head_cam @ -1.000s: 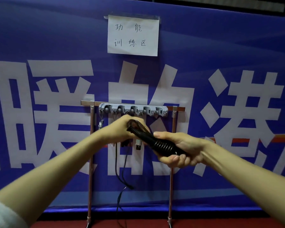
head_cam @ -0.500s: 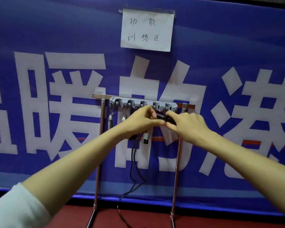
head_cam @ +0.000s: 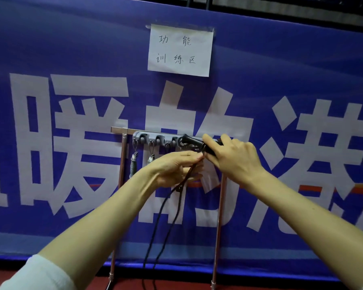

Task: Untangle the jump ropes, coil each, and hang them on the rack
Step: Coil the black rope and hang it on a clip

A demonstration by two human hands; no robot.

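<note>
A metal rack [head_cam: 122,164] stands against the blue banner, with a grey hook strip [head_cam: 153,139] across its top bar. My right hand [head_cam: 231,158] grips a black jump rope handle [head_cam: 192,140] and holds it level against the strip's right part. My left hand [head_cam: 176,166] pinches the black rope [head_cam: 168,208] just below the handle. The rope's strands hang down from it toward the floor. Two grey-handled ropes [head_cam: 132,164] hang from hooks on the strip's left side.
The blue banner [head_cam: 281,101] with large white characters fills the background, with a white paper sign [head_cam: 179,50] taped above the rack. The rack's right leg [head_cam: 218,227] runs down to a red floor [head_cam: 176,283].
My right hand has raised the black handle level with the hook strip. My left hand has dropped slightly and now pinches the rope below it. The camera view has shifted a little.
</note>
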